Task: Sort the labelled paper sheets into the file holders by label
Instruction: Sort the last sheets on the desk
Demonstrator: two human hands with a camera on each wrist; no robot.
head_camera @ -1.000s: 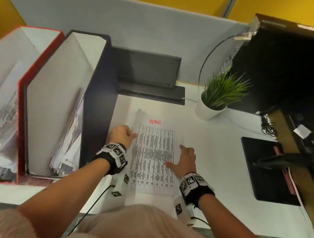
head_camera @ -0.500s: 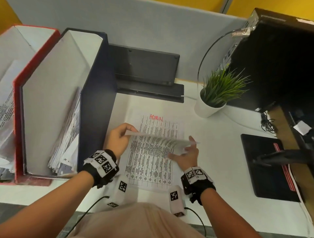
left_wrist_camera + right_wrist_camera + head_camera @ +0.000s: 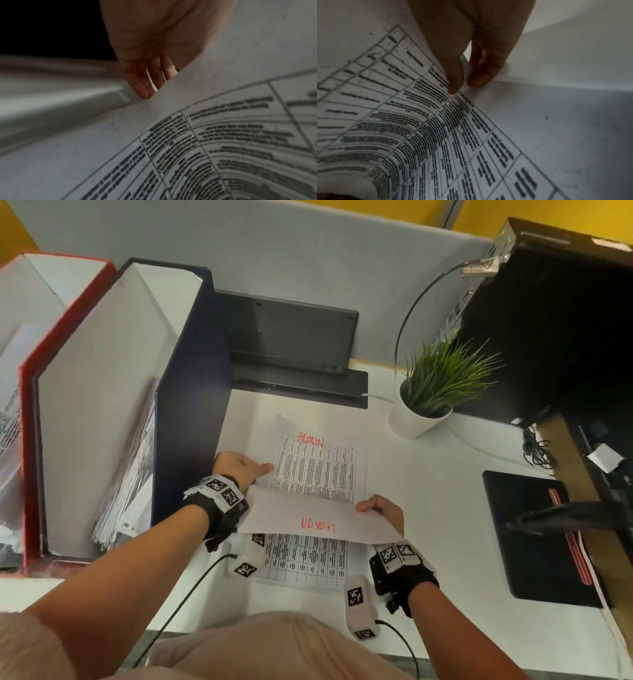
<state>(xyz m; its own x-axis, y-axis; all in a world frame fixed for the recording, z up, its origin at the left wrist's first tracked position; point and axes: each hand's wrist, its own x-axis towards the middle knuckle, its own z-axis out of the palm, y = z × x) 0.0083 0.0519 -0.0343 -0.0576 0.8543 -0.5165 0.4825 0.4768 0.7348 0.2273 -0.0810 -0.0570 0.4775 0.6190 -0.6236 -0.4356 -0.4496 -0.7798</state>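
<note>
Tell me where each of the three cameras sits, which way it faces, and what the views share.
Head: on the head, looking down at the white desk; both forearms, left hand, right hand.
Left wrist: along the left hand toward the curled white printed paper sheet.
Right wrist: along the right hand, which pinches the sheet.
Shared: all show that sheet.
</note>
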